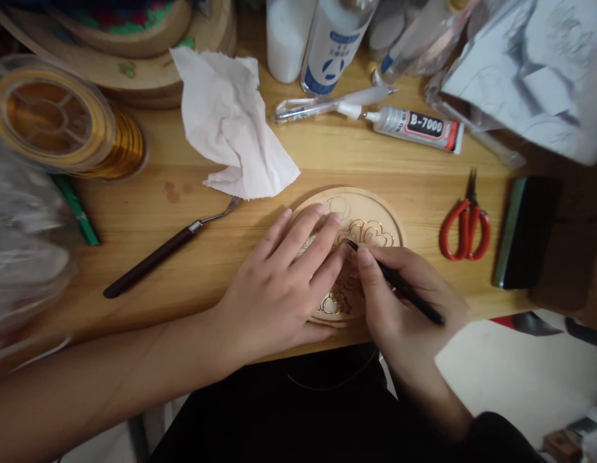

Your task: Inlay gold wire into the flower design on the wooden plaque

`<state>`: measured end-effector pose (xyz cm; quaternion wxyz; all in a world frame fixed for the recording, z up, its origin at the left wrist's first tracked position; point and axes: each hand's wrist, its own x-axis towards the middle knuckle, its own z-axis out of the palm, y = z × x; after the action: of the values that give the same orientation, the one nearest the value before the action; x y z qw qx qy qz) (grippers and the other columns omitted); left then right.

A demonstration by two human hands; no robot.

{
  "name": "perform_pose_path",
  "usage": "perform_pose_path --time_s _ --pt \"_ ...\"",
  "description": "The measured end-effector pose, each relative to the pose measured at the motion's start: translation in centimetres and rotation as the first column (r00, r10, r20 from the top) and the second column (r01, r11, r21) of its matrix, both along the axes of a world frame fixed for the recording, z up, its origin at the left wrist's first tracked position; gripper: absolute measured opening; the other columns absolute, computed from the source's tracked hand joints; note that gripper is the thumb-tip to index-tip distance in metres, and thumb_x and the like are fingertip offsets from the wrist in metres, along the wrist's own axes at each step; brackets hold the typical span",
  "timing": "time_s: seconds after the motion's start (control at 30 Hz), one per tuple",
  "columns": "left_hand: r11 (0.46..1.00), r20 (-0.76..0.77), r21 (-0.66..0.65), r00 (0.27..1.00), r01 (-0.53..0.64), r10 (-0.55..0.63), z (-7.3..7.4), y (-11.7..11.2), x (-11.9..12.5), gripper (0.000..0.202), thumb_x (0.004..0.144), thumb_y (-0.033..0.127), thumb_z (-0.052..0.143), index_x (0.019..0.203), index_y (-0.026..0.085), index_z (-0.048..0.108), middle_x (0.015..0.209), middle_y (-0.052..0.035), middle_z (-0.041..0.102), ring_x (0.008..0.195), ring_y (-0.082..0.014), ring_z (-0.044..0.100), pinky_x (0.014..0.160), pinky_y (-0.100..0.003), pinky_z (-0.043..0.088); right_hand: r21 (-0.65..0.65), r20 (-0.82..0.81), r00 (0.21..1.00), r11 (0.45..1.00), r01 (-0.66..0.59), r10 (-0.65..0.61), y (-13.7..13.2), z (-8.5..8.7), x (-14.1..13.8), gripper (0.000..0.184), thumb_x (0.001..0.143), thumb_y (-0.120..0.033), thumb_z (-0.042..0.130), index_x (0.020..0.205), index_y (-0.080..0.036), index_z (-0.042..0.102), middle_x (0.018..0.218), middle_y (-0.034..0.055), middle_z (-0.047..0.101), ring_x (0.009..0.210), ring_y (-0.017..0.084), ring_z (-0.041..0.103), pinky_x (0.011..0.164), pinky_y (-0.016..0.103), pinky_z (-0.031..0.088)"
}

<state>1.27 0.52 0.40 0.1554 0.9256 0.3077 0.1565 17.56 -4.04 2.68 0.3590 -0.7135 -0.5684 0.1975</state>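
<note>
A round wooden board with a raised rim lies at the table's front edge. It carries a drawn pattern, part of it outlined in gold wire. Across the board's left side my left hand rests flat with its fingers spread, covering some of the drawing. My right hand is closed around slim black tweezers. Their tip is down at the pattern, close beside my left index finger. Whether the tip pinches a piece of wire is too small to tell.
Left of the board lie a dark-handled spatula, a crumpled tissue and a gold wire spool. Behind are a B-7000 glue tube, a pen and a bottle. Red-handled pliers and a phone-like block lie right.
</note>
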Motion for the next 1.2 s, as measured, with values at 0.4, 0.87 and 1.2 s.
perform_pose_path --time_s 0.4,0.87,1.2 --pt "1.000 0.028 0.013 1.000 0.010 -0.010 -0.2 0.1 -0.1 0.088 0.071 0.069 0.073 0.129 0.005 0.060 0.144 -0.0239 0.052 0.137 -0.0437 0.045 0.114 -0.059 0.036 0.062 -0.060 0.998 0.998 -0.013 0.017 -0.3 -0.8 0.8 0.011 0.085 -0.016 0.069 0.093 -0.023 0.071 0.085 -0.0017 0.075 0.075 0.011 0.069 0.069 0.024 0.057" --pt "0.999 0.037 0.032 0.999 -0.003 0.002 -0.2 0.0 0.0 0.086 0.071 0.069 0.074 0.128 0.006 0.062 0.144 -0.0229 0.053 0.137 -0.0432 0.045 0.114 -0.058 0.037 0.063 -0.004 0.994 0.992 0.109 -0.109 -0.1 -0.4 -1.0 0.005 0.087 -0.018 0.066 0.086 -0.020 0.070 0.074 -0.0023 0.072 0.064 0.009 0.065 0.061 0.022 0.054" --pt "0.999 0.037 0.035 0.999 -0.013 0.012 -0.3 0.0 0.0 0.084 0.068 0.063 0.078 0.130 0.008 0.062 0.143 -0.0212 0.054 0.137 -0.0421 0.045 0.115 -0.057 0.037 0.137 -0.004 0.972 0.963 0.233 -0.235 0.1 -1.1 -2.6 0.009 0.086 -0.021 0.064 0.078 -0.020 0.068 0.069 -0.0022 0.070 0.060 0.010 0.063 0.058 0.023 0.053"
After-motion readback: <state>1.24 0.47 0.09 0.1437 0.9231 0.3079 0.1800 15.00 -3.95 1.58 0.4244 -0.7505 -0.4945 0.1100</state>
